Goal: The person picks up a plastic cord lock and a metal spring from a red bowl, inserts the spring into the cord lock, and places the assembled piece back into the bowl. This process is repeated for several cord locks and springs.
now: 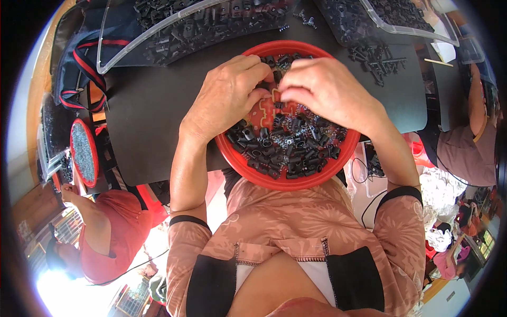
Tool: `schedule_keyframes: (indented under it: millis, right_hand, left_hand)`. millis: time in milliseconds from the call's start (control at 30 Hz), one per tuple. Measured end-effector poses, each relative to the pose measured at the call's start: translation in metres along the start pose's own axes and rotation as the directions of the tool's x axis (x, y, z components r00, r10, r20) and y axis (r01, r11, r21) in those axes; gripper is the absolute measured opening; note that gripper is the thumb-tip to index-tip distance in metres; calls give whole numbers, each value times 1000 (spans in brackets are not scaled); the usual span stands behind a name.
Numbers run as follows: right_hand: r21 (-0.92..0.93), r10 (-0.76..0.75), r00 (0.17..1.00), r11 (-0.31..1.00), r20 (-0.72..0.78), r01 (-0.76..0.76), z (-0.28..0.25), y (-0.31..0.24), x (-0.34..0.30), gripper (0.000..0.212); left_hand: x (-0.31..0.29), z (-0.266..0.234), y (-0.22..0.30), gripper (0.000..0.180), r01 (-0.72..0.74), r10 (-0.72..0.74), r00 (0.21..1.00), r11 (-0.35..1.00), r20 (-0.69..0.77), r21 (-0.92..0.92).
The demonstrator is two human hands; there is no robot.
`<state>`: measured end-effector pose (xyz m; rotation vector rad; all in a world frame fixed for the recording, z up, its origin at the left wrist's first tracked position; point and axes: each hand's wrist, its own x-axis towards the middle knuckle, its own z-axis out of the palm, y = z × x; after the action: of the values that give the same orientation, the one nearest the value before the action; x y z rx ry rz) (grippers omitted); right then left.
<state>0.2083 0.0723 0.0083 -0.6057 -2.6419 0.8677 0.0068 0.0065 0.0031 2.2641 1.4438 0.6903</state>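
Black plastic sleeves (261,154) and small coil springs (289,143) lie loose in a red round tray (288,185) at frame centre, its raised rim presumably retaining them within reach. Above it, the left hand (227,92) is curled, thumb near fingertips; the right hand (330,90) is bent into a pinch-like pose, blurred. Whether either grips a part cannot be determined. Clear bins stand along the upper edge, likely as bulk stock; black rod-like parts (377,61) lie upper right.

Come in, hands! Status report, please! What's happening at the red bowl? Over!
Left grip, right grip: curled, close together over the red bowl. Black pieces and small springs inside. Grips hide whatever they may be holding.
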Motion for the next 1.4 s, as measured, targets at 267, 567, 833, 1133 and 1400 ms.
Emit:
schedule_keyframes:
  millis: [267, 567, 833, 1133, 1400]
  right_hand:
    - [-236, 71, 981, 965, -179, -112, 8, 4, 8, 14]
    - [-207, 3, 989, 978, -147, -34, 16, 13, 11, 9]
    - [-182, 15, 997, 983, -75, -28, 9, 11, 17, 11]
    - [-89, -20, 1000, 996, 20, 22, 12, 11, 16, 20]
    - [-40, -39, 998, 998, 51, 41, 15, 12, 16, 16]
  left_hand:
    - [-1, -1, -2, 20, -31, 31, 999, 1000, -12, 3]
    - [3, -23, 20, 13, 135, -208, 959, 933, -194, -332]
    - [-7, -17, 21, 14, 140, -382, 903, 698, -198, -703]
    - [-18, 7, 5, 17, 28, -482, 817, 581, -316, -813]
    - [-17, 17, 7, 16, 208, -494, 803, 757, -335, -619]
